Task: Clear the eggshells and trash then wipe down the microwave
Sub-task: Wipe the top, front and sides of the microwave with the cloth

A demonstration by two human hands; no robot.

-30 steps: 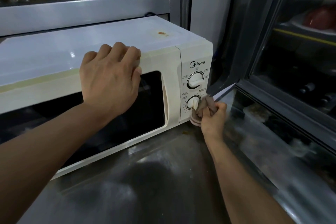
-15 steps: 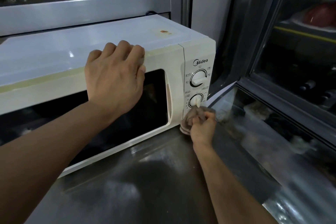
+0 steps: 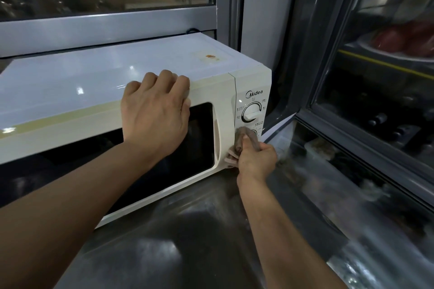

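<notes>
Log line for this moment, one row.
left hand braces microwave top | right hand presses cloth on lower dial | stage: wiping control panel

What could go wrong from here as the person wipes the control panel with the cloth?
1. The cloth in the right hand covers the lower dial; rubbing there could turn it and perhaps start the microwave.
2. The orange stain on the microwave's top could be missed, since wiping is at the panel.
3. The left hand braces the top front edge; if it eases, the microwave could slide on the steel counter.
</notes>
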